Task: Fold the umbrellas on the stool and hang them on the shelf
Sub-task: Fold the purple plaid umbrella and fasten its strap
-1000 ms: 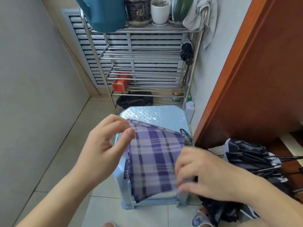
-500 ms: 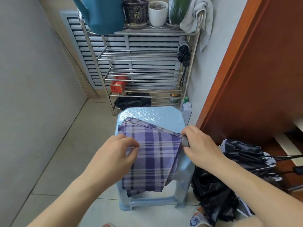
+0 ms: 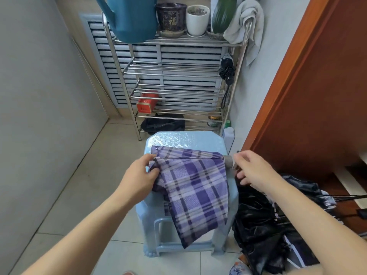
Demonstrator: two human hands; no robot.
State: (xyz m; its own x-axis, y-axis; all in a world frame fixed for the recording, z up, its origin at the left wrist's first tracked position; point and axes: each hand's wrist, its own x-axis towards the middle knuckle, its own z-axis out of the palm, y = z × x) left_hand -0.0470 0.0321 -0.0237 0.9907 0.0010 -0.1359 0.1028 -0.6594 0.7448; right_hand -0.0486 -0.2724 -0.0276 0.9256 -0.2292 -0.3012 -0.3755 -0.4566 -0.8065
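Observation:
A purple plaid umbrella (image 3: 196, 187) lies across the light blue plastic stool (image 3: 174, 138), its loose canopy hanging down over the stool's front. My left hand (image 3: 139, 175) pinches the fabric and rib tips at the umbrella's left end. At the right end my right hand (image 3: 250, 169) holds the grey handle (image 3: 228, 161). A folded black umbrella (image 3: 227, 69) hangs by its strap from the right post of the metal shelf (image 3: 178, 66). A black unfolded umbrella (image 3: 264, 225) lies crumpled on the floor right of the stool.
The shelf's top tier carries a teal watering can (image 3: 133, 18), a dark pot (image 3: 170, 16), a white pot (image 3: 197, 20) and a grey towel (image 3: 246, 22). A red tin (image 3: 147, 105) and black bag (image 3: 162, 124) sit lower down. A brown door (image 3: 317, 86) stands right, a grey wall left.
The view dropped and the umbrella now lies level across the stool. My right hand left the fabric and took the handle; my left hand slid to the rib tips.

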